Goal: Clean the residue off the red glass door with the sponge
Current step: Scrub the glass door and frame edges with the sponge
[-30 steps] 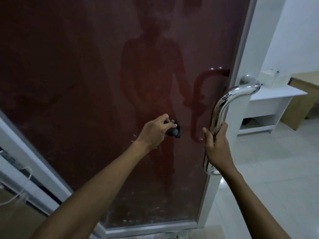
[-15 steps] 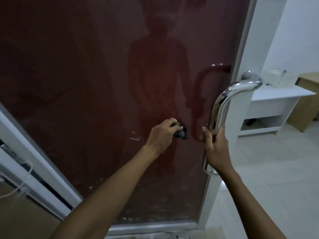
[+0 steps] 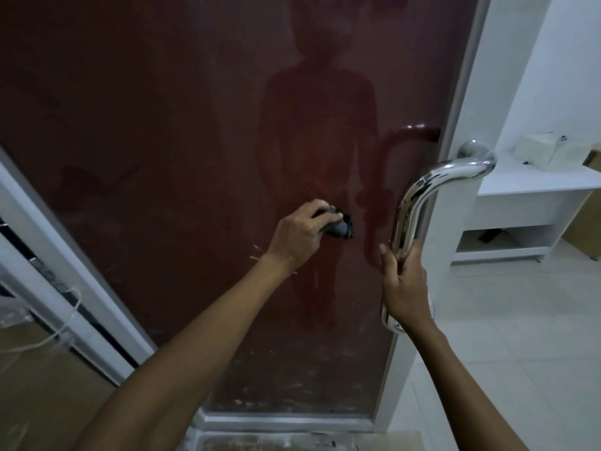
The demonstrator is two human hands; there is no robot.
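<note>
Red glass door (image 3: 162,125) stands ajar ahead, its lower pane flecked with pale residue (image 3: 257,252). Nearest, the right hand (image 3: 405,284) curls round the chrome pull handle (image 3: 406,222), steadying the panel. Further in, the left hand (image 3: 302,237) clamps a dark sponge (image 3: 341,227) against the glass. If that handle grip slackens, scrubbing pressure may swing the door away and the sponge may skid off the marks

White shelf unit (image 3: 527,203) stands right of the doorway, a white box (image 3: 536,151) on top. White cable (image 3: 58,330) hangs lower left.
</note>
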